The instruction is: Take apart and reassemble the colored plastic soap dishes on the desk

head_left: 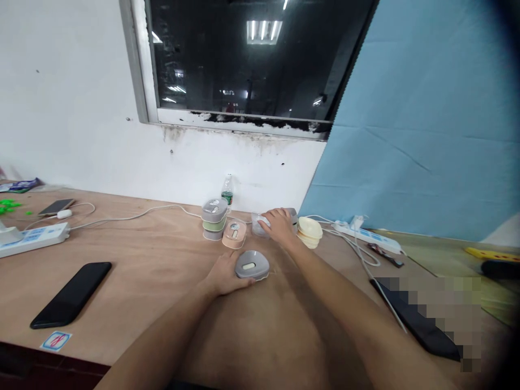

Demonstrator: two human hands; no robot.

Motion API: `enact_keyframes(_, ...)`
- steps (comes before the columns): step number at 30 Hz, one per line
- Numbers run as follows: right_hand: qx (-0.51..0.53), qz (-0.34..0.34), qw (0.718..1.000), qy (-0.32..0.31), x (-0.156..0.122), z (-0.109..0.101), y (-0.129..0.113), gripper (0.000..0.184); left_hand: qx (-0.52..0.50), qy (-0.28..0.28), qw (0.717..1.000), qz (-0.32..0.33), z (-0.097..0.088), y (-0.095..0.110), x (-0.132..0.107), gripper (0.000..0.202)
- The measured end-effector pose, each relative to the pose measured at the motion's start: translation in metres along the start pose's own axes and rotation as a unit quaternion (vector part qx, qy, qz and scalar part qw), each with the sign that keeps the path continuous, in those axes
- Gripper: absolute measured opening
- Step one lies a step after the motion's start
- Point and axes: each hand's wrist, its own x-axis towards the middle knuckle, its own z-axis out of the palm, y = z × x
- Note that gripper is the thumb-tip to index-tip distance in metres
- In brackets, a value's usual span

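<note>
My left hand (223, 274) presses against the side of a grey rounded plastic box (252, 265), which has a small pale oval window in its lid. My right hand (280, 226) lies over a translucent white plastic piece (258, 225), and a grey plastic part (291, 213) shows just beyond the fingers. To the left stands a stack of grey and green rounded boxes (214, 220). A peach box (234, 234) leans against that stack. Stacked cream dishes (309, 231) sit right of my right hand.
A plywood desk (134, 292) holds two black phones, a smaller phone, power strips, white cables and green pieces. A plastic bottle (227, 190) stands by the white wall, beneath a dark window. A blue sheet covers the wall at right.
</note>
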Motion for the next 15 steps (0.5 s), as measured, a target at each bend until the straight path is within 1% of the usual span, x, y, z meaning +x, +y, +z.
enact_keyframes(2, 0.071, 0.005, 0.996, 0.050, -0.017, -0.005, -0.006, 0.035, -0.039, 0.028, 0.999, -0.009, -0.003, 0.000, 0.000, 0.080)
enact_keyframes(4, 0.144, 0.006, 0.986, 0.078, -0.042, -0.009, -0.013, 0.034, -0.078, 0.063, 0.994, -0.039, -0.004, 0.000, 0.001, 0.072)
enact_keyframes(6, 0.203, 0.006, 0.976, 0.079, -0.068, -0.010, -0.020, 0.033, -0.129, 0.095, 0.985, -0.070, -0.004, -0.001, 0.003, 0.064)
enact_keyframes(9, 0.263, 0.015, 0.963, 0.053, -0.097, -0.007, -0.028, 0.033, -0.248, 0.124, 0.955, -0.102, -0.001, 0.000, 0.008, 0.050)
enact_keyframes(12, 0.298, 0.062, 0.952, 0.044, -0.104, -0.003, -0.036, 0.029, -0.347, 0.115, 0.923, -0.116, 0.005, 0.004, 0.012, 0.048)
enact_keyframes(15, 0.323, 0.123, 0.936, 0.062, -0.100, -0.002, -0.042, 0.024, -0.391, 0.108, 0.906, -0.124, 0.007, 0.008, 0.012, 0.050)
